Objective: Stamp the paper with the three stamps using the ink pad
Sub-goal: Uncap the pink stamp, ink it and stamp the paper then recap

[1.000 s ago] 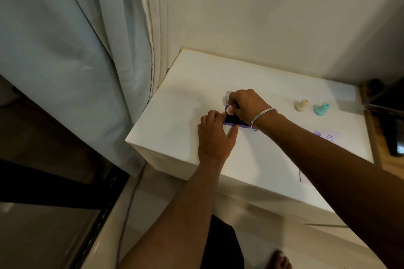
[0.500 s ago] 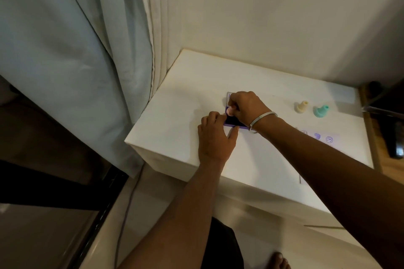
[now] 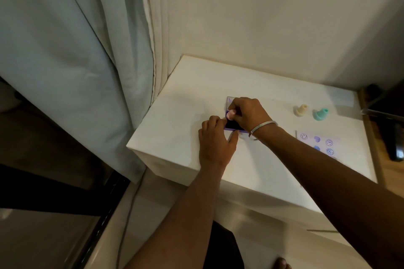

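the right hand is closed around a small pink stamp, its fingers pinched together on it, and presses it down on the dark ink pad that lies open near the middle of the white counter. a clear lid stands out behind the pad on its far side. the left hand rests flat on the counter just near-left of the pad, fingers together, with fingertips touching the pad's left edge and thumb by its near edge; it grips nothing. a metal bangle circles the right wrist. to the right, well apart from the pad, a cream stamp and a teal stamp stand upright side by side. nearer than those, the paper lies flat, partly hidden by the right forearm, already bearing purple marks: a smiley, hearts and round seals. a pale curtain hangs on the left.
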